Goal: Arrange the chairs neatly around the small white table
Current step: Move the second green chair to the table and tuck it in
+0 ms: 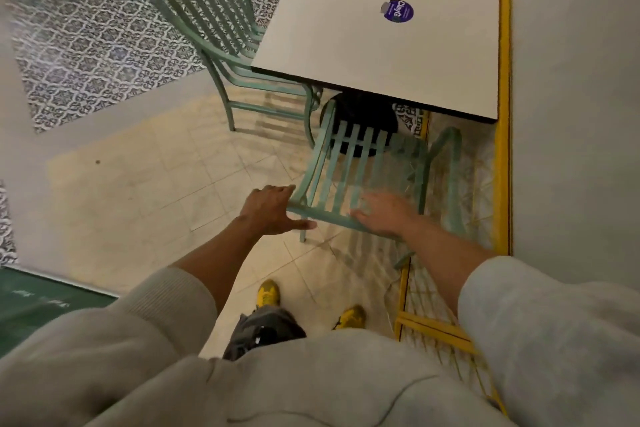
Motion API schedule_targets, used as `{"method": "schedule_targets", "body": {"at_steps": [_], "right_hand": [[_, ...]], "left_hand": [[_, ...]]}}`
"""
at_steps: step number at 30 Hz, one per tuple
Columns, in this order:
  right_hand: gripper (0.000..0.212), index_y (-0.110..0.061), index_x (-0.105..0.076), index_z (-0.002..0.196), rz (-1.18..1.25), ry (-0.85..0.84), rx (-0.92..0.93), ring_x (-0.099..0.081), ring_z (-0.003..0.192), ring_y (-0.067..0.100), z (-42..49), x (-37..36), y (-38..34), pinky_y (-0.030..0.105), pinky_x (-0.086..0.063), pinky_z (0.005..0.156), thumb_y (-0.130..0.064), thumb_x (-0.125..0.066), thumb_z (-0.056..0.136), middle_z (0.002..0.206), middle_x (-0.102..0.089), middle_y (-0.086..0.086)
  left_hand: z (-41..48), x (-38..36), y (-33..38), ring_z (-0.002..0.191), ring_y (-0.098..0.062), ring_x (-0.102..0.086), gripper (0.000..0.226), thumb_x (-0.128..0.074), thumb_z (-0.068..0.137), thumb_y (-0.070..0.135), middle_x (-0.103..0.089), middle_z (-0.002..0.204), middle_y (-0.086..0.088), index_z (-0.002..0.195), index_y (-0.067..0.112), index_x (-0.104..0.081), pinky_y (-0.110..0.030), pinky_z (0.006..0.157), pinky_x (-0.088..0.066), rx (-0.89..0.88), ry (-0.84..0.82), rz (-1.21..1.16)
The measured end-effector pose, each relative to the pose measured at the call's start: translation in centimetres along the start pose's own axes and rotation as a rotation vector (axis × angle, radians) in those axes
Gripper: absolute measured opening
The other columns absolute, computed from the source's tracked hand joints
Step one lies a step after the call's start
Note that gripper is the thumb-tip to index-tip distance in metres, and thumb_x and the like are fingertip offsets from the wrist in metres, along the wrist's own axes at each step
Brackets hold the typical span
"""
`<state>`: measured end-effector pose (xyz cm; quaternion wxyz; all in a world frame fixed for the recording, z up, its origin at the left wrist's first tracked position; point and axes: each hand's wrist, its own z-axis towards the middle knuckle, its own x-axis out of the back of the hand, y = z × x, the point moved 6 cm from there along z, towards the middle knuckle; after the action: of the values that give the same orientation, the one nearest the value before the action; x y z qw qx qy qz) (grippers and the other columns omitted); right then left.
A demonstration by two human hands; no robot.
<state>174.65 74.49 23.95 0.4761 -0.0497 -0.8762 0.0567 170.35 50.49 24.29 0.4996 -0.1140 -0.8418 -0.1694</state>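
Note:
The small white table (346, 28) stands at the upper middle, with a round purple sticker (398, 10) on its top. One green metal chair (214, 21) is at its left side, the seat partly under the top. A second green chair (349, 163) stands at the table's near edge with its slatted back towards me. My left hand (273, 208) grips the left end of that chair's top rail, fingers over it and thumb under. My right hand (381, 215), blurred, lies over the rail further right. The right half of this chair is blurred too.
A grey wall (575, 97) with a yellow strip (504, 149) runs close along the table's right side. A yellow frame (433, 326) lies on the floor at the lower right. My feet in yellow shoes (268, 293) stand behind the chair. Patterned tiles (97, 38) cover the far left floor.

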Motion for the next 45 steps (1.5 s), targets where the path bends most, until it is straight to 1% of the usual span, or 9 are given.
{"method": "schedule_targets", "body": {"at_steps": [3, 6, 10, 15, 20, 30, 39, 42, 45], "right_hand": [[0.080, -0.017, -0.051, 0.156, -0.032, -0.007, 0.041, -0.057, 0.138, 0.033, 1.4, 0.5, -3.7, 0.045, -0.049, 0.110, -0.075, -0.039, 0.103, 0.155, -0.057, 0.012], [0.084, -0.015, -0.048, 0.159, -0.052, -0.012, 0.036, -0.055, 0.140, 0.033, 3.5, 1.3, -7.2, 0.045, -0.048, 0.112, -0.077, -0.041, 0.101, 0.156, -0.057, 0.013], [0.088, -0.013, -0.052, 0.154, -0.113, -0.031, 0.023, -0.058, 0.136, 0.034, 7.0, 2.3, -13.0, 0.045, -0.049, 0.110, -0.082, -0.038, 0.099, 0.154, -0.058, 0.015], [0.103, -0.017, -0.044, 0.160, -0.177, 0.003, -0.009, -0.053, 0.143, 0.034, 12.2, 4.8, -21.0, 0.051, -0.047, 0.113, -0.093, -0.034, 0.090, 0.162, -0.051, 0.010], [0.108, -0.019, -0.040, 0.162, -0.167, 0.032, -0.010, -0.048, 0.147, 0.035, 17.4, 7.9, -28.3, 0.057, -0.043, 0.114, -0.096, -0.029, 0.087, 0.164, -0.047, 0.008], [0.107, -0.015, -0.049, 0.156, -0.185, 0.070, -0.045, -0.051, 0.142, 0.037, 30.1, 14.6, -33.4, 0.059, -0.042, 0.114, -0.096, -0.030, 0.088, 0.158, -0.054, 0.010], [0.093, -0.019, -0.053, 0.151, -0.011, 0.098, -0.064, -0.059, 0.132, 0.035, 43.2, 23.2, -34.2, 0.050, -0.051, 0.107, -0.090, -0.037, 0.093, 0.151, -0.060, 0.010], [0.084, -0.021, -0.057, 0.143, 0.012, 0.099, -0.059, -0.063, 0.127, 0.034, 46.8, 26.2, -34.7, 0.048, -0.053, 0.105, -0.087, -0.042, 0.094, 0.144, -0.065, 0.009], [0.087, -0.021, -0.056, 0.147, 0.036, 0.103, -0.073, -0.063, 0.128, 0.032, 50.0, 28.6, -35.8, 0.046, -0.055, 0.103, -0.088, -0.043, 0.093, 0.145, -0.065, 0.008]], "left_hand": [[-1.0, 0.4, -4.2, 0.150, -0.032, -0.043, 0.123, -0.055, 0.075, 0.097, -0.044, 0.166, -0.007, 0.167, 0.018, -0.031, -0.051, 0.119, -0.043, 0.065, -0.042, 0.014], [-1.3, 0.9, -8.6, 0.155, -0.033, -0.037, 0.127, -0.053, 0.074, 0.099, -0.037, 0.171, -0.007, 0.168, 0.017, -0.026, -0.051, 0.123, -0.039, 0.083, -0.050, 0.006], [-1.9, 2.1, -16.7, 0.154, -0.032, -0.038, 0.126, -0.052, 0.075, 0.098, -0.037, 0.170, -0.008, 0.168, 0.017, -0.026, -0.050, 0.122, -0.039, 0.076, -0.052, 0.015], [-1.3, 4.6, -28.8, 0.152, -0.033, -0.040, 0.125, -0.050, 0.076, 0.099, -0.042, 0.168, -0.009, 0.166, 0.014, -0.030, -0.051, 0.122, -0.039, 0.109, -0.080, 0.075], [1.6, 8.8, -36.2, 0.159, -0.033, -0.029, 0.124, -0.044, 0.076, 0.101, -0.036, 0.171, -0.007, 0.165, 0.017, -0.034, -0.053, 0.126, -0.030, 0.076, -0.064, 0.145], [13.3, 13.9, -42.8, 0.163, -0.031, -0.021, 0.120, -0.039, 0.075, 0.103, -0.032, 0.173, -0.004, 0.164, 0.023, -0.038, -0.054, 0.129, -0.021, -0.074, -0.072, 0.151], [27.1, 26.2, -50.1, 0.161, -0.030, -0.026, 0.115, -0.047, 0.078, 0.097, -0.035, 0.172, -0.003, 0.165, 0.022, -0.037, -0.050, 0.128, -0.027, -0.127, -0.072, 0.226], [31.8, 30.2, -51.0, 0.160, -0.030, -0.029, 0.115, -0.051, 0.077, 0.095, -0.037, 0.171, -0.004, 0.164, 0.021, -0.038, -0.052, 0.127, -0.030, -0.207, -0.035, 0.248], [36.0, 32.8, -52.1, 0.160, -0.029, -0.029, 0.115, -0.056, 0.077, 0.094, -0.037, 0.171, -0.003, 0.164, 0.022, -0.036, -0.051, 0.128, -0.029, -0.280, 0.003, 0.244]]}}
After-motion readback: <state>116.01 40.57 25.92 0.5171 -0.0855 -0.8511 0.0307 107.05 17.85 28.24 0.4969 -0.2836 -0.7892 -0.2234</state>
